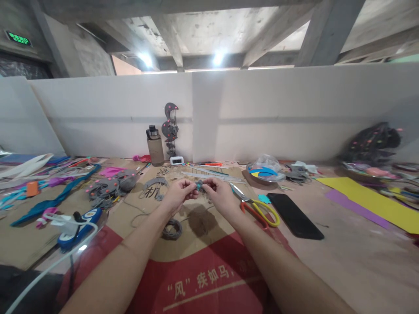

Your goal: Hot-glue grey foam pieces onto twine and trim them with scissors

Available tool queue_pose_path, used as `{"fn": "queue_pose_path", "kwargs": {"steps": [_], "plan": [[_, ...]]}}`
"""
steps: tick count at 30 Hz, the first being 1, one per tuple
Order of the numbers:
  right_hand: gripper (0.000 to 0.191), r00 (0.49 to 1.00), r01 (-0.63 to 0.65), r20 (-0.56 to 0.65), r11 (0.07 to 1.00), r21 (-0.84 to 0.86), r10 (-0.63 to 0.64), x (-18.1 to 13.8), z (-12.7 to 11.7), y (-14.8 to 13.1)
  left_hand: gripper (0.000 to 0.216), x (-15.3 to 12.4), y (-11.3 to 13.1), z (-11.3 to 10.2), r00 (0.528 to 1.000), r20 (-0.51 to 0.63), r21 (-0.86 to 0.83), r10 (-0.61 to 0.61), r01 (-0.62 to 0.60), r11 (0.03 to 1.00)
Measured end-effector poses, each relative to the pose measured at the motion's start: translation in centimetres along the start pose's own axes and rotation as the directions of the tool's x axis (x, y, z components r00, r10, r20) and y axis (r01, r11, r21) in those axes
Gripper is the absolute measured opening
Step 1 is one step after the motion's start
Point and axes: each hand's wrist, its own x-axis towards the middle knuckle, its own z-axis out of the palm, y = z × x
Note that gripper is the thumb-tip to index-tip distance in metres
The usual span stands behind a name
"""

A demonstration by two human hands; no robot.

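Note:
Over the middle of the cardboard, my left hand (180, 194) and my right hand (218, 194) face each other with fingertips pinched close together. Between them is a small teal-grey piece (199, 186), too small to name, and both hands are closed on it. Below my left hand lies a coil of grey cord (172, 229), with a strand trailing right under the hands. Scissors (260, 211) with red and yellow handles lie to the right of my right hand. Cut grey pieces (157, 185) rest left of my left hand.
A black phone (296, 216) lies right of the scissors. A bottle (155, 146) stands by the white partition (248, 117). A plastic-covered bowl (266, 170) sits behind. At left are a blue power strip (80, 226) and pink-dotted grey cutouts (109, 187); yellow sheet (373, 200) at right.

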Motion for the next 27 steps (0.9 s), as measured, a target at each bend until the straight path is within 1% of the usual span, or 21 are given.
{"fn": "queue_pose_path", "kwargs": {"steps": [2,4,7,9,11,13,15,17,19,22,27], "plan": [[0.017,0.999,-0.053,0.013,0.997,0.06,0.052,0.2,-0.2,-0.1,0.031,-0.1,0.0,0.0,0.999,0.035,-0.03,-0.009,0.01,1.0],[0.016,0.998,-0.065,0.026,0.996,0.067,0.064,0.2,-0.4,-0.3,0.034,-0.3,0.1,0.1,0.998,0.059,-0.044,-0.031,0.034,0.998],[0.014,0.999,-0.009,0.035,1.0,-0.006,0.009,-0.1,-0.6,-0.6,0.037,-0.5,0.5,0.3,0.991,0.113,-0.03,-0.077,0.08,0.996],[0.013,0.998,0.049,0.043,0.996,-0.073,-0.046,-0.3,-0.7,-0.8,0.033,-0.6,0.7,0.3,0.985,0.142,-0.008,-0.098,0.1,0.995],[0.012,0.995,0.095,0.051,0.99,-0.108,-0.09,-0.4,-0.6,-1.0,0.03,-0.6,0.7,0.3,0.987,0.119,0.036,-0.108,0.104,0.994],[0.014,0.992,0.121,0.045,0.987,-0.109,-0.117,-0.5,-0.5,-0.9,0.032,-0.4,0.6,0.0,0.995,0.048,0.103,-0.089,0.083,0.991],[0.017,0.991,0.134,0.037,0.984,-0.114,-0.131,-0.5,-0.5,-0.8,0.031,-0.2,0.5,-0.2,0.999,-0.023,0.177,-0.031,0.034,0.984],[0.015,0.988,0.151,0.048,0.979,-0.138,-0.146,-0.5,-0.5,-0.7,0.031,0.0,0.4,-0.4,0.997,-0.065,0.219,0.041,-0.026,0.975],[0.01,0.985,0.173,0.059,0.971,-0.165,-0.165,-0.5,-0.5,-0.7,0.031,0.1,0.5,-0.3,0.993,-0.085,0.21,0.077,-0.058,0.976],[0.007,0.982,0.189,0.036,0.963,-0.193,-0.185,-0.6,-0.6,-0.9,0.03,-0.1,0.6,-0.1,0.994,-0.089,0.139,0.063,-0.05,0.989],[0.01,0.988,0.155,0.014,0.961,-0.228,-0.156,-0.6,-0.6,-1.0,0.036,-0.3,0.7,0.3,0.995,-0.084,0.071,0.062,-0.056,0.996]]}}
